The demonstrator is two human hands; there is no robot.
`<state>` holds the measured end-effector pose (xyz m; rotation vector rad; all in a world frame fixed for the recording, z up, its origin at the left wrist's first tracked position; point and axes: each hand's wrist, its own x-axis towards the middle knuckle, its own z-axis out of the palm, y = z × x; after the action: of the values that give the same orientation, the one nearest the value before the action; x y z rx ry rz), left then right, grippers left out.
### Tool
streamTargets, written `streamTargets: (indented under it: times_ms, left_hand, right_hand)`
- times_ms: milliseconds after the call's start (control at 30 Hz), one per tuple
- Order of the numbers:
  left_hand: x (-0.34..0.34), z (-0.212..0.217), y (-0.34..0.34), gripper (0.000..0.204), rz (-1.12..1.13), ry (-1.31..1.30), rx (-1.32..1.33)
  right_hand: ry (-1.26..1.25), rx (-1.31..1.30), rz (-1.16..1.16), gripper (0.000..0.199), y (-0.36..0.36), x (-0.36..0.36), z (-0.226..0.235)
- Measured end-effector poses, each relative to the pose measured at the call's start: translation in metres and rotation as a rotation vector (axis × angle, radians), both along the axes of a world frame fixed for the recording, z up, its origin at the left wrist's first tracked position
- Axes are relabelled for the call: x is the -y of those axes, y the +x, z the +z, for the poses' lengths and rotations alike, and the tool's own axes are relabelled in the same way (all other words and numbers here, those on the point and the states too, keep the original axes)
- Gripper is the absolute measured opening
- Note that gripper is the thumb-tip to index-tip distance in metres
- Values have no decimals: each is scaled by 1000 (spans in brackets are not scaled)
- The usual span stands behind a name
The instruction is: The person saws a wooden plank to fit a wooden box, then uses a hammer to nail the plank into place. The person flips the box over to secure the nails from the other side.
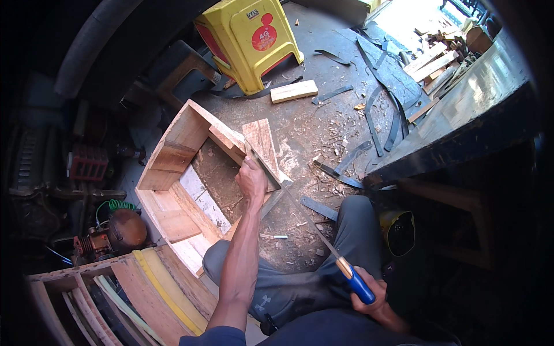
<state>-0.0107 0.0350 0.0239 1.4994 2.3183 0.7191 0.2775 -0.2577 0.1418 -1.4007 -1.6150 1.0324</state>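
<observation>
My right hand (371, 292) is closed round the blue and tan handle of a handsaw (313, 226). Its long thin blade, seen nearly edge-on, slants up and left to the edge of a wooden frame (167, 155). The frame is angular, made of pale boards, and lies tilted in front of my left leg. My left hand (252, 180) grips the frame's right-hand board beside the blade; its fingertips are partly hidden. Just beyond that board, a loose wood piece (261, 138) lies on the floor. Whether the teeth are in the wood, I cannot tell.
A yellow plastic stool (254, 43) stands at the back, near a wood block (294, 91). Black strips (372, 118) and shavings litter the floor. A dark-edged table (456, 132) is at right. Curved boards (156, 282) lie lower left, below a small compressor (118, 230).
</observation>
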Motion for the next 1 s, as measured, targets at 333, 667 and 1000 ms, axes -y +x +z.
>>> streamTargets:
  times_ms: [333,667,1000]
  left_hand:
    - [-10,-18,-15,47,-92,77,1]
    - [-4,10,18,43,-262,192,94]
    - [-17,-5,1,48,-9,108,103]
  right_hand:
    - [60,-99,-85,64,-80,-123,-22]
    - [75,-102,-131,58,-116,-214,-39]
    - [37,44,-89,63,-54,-59,6]
